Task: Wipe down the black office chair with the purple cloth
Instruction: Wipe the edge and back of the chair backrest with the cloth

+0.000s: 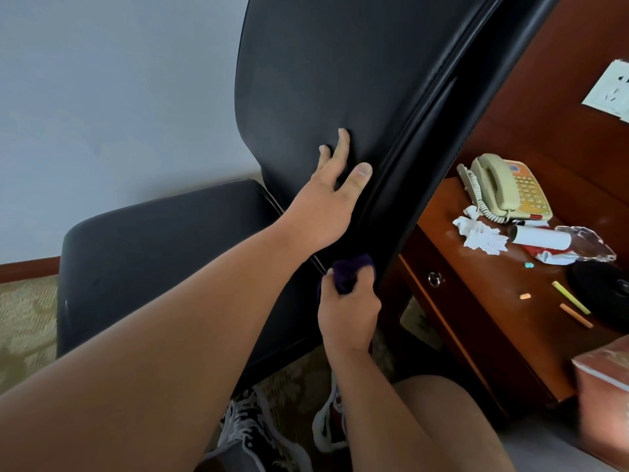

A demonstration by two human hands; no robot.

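— The left hand (328, 195): what is it doing?
— It lies flat on the black office chair (323, 80), fingers straight and spread against the backrest, thumb beside the piped edge.
— And the right hand (349, 311)?
— Lower down, curled tight round the purple cloth (347, 272). The cloth is bunched into a dark, fuzzy wad and pressed to that same edge, just above where the backrest meets the seat (153, 250).
— The room?
— A pale blue-grey wall (102, 97) behind and patterned beige carpet (23, 318) below. To the right is a reddish wooden tabletop (493, 301) over a drawer (452, 301) with a ring pull.
— What's on it?
— A beige corded phone (507, 185), crumpled white tissue (476, 233), a white tube (541, 237), and yellow and orange sticks (571, 298).
— The chair itself?
— Smooth, matte, leather-like upholstery with rounded corners and a thick cushioned seat.
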